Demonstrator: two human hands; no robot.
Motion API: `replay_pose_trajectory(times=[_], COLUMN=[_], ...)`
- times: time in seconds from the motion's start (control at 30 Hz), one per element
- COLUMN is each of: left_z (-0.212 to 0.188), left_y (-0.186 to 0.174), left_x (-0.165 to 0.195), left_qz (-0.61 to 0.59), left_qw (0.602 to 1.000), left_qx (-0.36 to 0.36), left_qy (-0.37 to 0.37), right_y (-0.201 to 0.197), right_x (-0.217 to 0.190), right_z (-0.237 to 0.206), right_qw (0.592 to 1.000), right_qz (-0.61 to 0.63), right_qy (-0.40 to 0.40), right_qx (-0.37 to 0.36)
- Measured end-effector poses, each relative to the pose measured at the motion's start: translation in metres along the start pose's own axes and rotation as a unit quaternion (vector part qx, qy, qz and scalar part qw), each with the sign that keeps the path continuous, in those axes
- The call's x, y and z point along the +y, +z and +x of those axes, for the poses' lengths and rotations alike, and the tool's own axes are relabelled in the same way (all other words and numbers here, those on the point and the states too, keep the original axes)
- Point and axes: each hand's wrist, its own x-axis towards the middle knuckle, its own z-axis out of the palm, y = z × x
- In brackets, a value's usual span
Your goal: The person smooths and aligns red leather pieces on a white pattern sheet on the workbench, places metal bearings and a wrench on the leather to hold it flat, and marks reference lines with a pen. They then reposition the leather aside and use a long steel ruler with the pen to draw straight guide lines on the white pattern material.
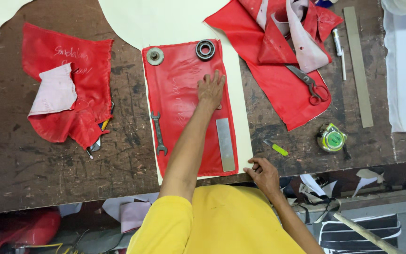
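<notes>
Landmark: red pattern piece [184, 103], flat on cream sheet [165, 21], on dark scarred worktable [34, 164].
Far left of pattern piece: crumpled red material [78, 70] with pale lining flap [55, 91] folded over it, well apart.
On pattern piece, top left corner: round metal disc weight [155, 56].
On pattern piece, left edge, lower half: open-ended wrench [158, 132], lying lengthwise.
On pattern piece, top right corner: black bearing ring [205, 50].
Left hand [211, 89]: palm down on upper right part of pattern piece, fingers spread apart and flat, pressing the red material; nothing gripped; fingertips just below bearing ring, not touching it.
On pattern piece, lower right: flat metal bar [225, 144], below left hand, apart from it.
Right hand [262, 173]: at table edge just right of pattern piece's lower corner, fingers curled loosely together, fingertips on or near cream sheet's edge; contact hard to judge.
Right of pattern piece: small green marker [277, 148], near right hand.
Upper right of pattern piece: heap of red and pale material [278, 70], scissors [306, 83] lying on it.
Further right: green tape measure [331, 138], white pen [337, 42], long metal ruler [358, 66].
</notes>
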Motion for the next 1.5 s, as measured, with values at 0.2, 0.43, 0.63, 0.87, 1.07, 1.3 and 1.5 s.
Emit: replay_pose_trajectory(times=[0.2, 0.43, 0.63, 0.87, 1.07, 1.3, 1.5], left_z=[0.005, 0.007, -0.030, -0.164, -0.259, -0.328, -0.340], left_y=[0.002, 0.033, 0.055, 0.079, 0.117, 0.152, 0.168], left_x=[0.010, 0.018, 0.032, 0.016, -0.048, -0.161, -0.284], left_qz=[0.004, -0.001, -0.049, -0.169, -0.207, -0.167, -0.202], left_qw=[1.000, 0.999, 0.953, 0.939, 0.915, 0.848, 0.750], left_qx=[-0.022, 0.032, 0.290, 0.300, 0.304, 0.282, 0.337], left_qy=[-0.003, -0.002, 0.069, 0.014, -0.165, -0.416, -0.531], right_y=[-0.025, -0.069, -0.077, -0.070, -0.040, 0.000, 0.038], right_x=[0.016, 0.048, 0.054, 0.053, 0.038, 0.005, -0.043], right_z=[0.009, 0.035, 0.052, 0.045, 0.039, 0.038, 0.034], right_qw=[0.998, 0.980, 0.991, 0.988, 0.997, 0.996, 0.995], right_qz=[0.022, -0.127, -0.077, -0.082, -0.030, -0.044, -0.060], right_qy=[-0.046, -0.111, -0.041, -0.075, -0.034, -0.071, -0.082], right_qx=[0.022, 0.106, 0.099, 0.108, 0.064, 0.013, -0.007])
